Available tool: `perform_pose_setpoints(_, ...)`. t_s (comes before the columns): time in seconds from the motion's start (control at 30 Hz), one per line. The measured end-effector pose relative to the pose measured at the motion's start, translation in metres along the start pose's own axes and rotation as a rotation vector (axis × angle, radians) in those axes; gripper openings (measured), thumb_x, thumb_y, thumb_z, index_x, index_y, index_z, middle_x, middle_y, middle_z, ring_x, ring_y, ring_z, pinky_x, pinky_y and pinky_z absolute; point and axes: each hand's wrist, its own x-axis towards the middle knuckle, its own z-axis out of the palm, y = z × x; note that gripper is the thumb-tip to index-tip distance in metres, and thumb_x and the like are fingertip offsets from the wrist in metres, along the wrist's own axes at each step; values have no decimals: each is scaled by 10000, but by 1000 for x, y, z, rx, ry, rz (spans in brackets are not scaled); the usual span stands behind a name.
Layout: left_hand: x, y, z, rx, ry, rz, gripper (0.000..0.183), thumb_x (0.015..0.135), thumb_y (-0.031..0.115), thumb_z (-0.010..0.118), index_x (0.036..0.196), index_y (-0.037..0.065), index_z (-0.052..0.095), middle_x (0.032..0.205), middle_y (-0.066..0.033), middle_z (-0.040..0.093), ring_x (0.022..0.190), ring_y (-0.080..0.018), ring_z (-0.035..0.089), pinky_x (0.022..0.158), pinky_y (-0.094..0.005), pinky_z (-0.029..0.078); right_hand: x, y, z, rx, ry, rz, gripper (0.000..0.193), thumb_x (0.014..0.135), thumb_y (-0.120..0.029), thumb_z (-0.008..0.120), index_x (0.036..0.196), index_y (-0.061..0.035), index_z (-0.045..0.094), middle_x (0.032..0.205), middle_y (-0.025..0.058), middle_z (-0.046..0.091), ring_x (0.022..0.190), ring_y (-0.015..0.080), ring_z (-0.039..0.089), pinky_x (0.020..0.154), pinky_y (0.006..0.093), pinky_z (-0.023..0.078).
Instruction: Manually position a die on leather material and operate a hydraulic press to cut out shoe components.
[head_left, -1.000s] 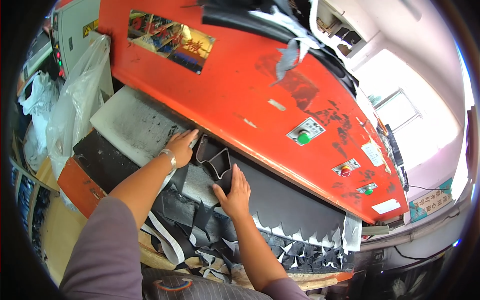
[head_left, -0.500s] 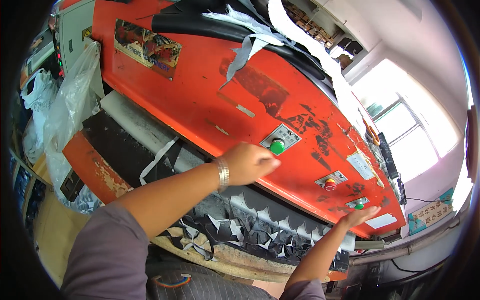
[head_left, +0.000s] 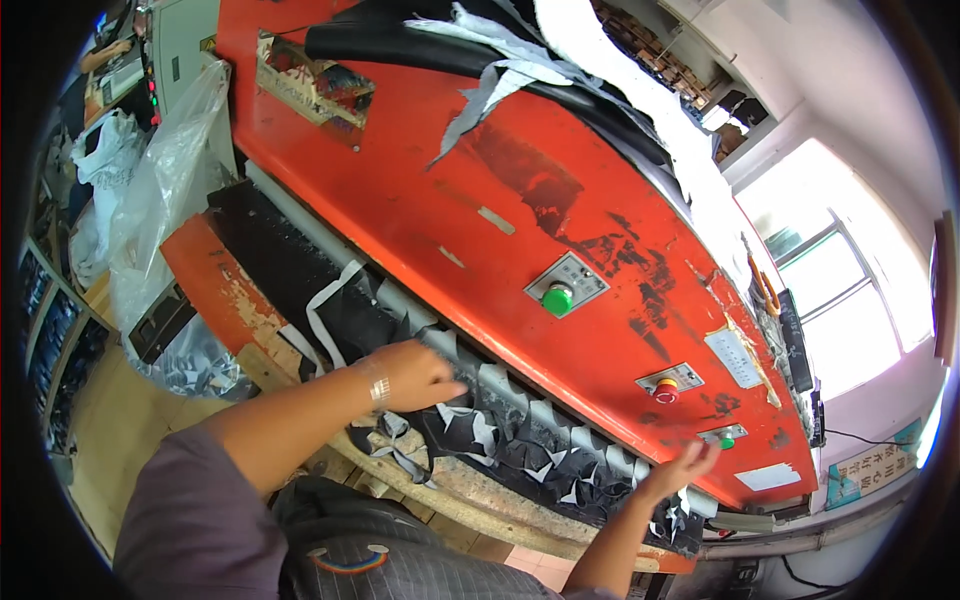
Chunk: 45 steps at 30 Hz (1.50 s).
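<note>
My left hand (head_left: 415, 377), with a silvery bracelet at the wrist, is over the near edge of a red machine's bed. Its fingers are curled in and nothing shows between them. Below and beside it lies black sheet material with a pale underside, cut into jagged scraps (head_left: 470, 432). My right hand (head_left: 685, 467) is held up near the small green button (head_left: 726, 440) at the right end of the red machine front (head_left: 420, 210), its fingers stretched out and holding nothing. A larger green button (head_left: 557, 299) sits higher on the panel, apart from both hands.
A red stop knob (head_left: 665, 391) sits between the green buttons. Black and white material (head_left: 640, 110) drapes over the machine's top. Clear plastic bags (head_left: 165, 220) hang at the left. A wooden edge (head_left: 470, 505) runs along the near side. Another person's hand (head_left: 105, 55) shows far left.
My left hand has dropped from just below the larger green button to the scraps, moving left and nearer. My right hand has come down slightly from the small green button. The view has shifted.
</note>
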Motion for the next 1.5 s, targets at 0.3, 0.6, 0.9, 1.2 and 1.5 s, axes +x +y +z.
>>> perform_pose_setpoints(0.3,-118,-60,36,180,-194,-289,428,812,555,522,786,191,746,848,-99,695,835,-298,658,719,-423,511,-260,-154,-2,23,-1455,-426,538,678,-341,793,1099,-51,625,966,128,626,916,314,592,772,392,495)
perform_pose_setpoints(0.6,-124,-69,23,149,-198,-284,357,794,474,531,816,192,748,867,-125,702,857,-312,667,773,-430,508,-270,-181,8,-332,-1422,-421,473,666,-347,790,1033,-74,672,851,104,628,763,286,636,673,379,521)
perform_pose_setpoints(0.9,-117,-117,3,-542,112,-62,303,839,338,643,959,65,694,884,-129,703,815,-199,681,736,-325,522,-217,-206,96,-145,-1534,-287,594,776,-447,722,1185,-34,599,1163,199,611,1031,370,584,893,427,472)
perform_pose_setpoints(1.2,3,-180,-19,-938,632,-282,522,896,262,575,1332,21,422,1088,-127,630,699,-143,622,621,-281,507,-230,-182,296,-332,-1306,-451,708,630,-389,812,1189,-35,561,1336,277,401,1181,406,429,983,447,410)
perform_pose_setpoints(1.5,-18,-157,-7,-800,311,-6,492,981,385,445,1297,9,471,1180,-124,572,1161,-202,497,1004,-322,364,-279,-188,188,200,-1354,372,533,742,-285,761,1167,-13,590,1126,124,464,1076,240,465,927,341,402)
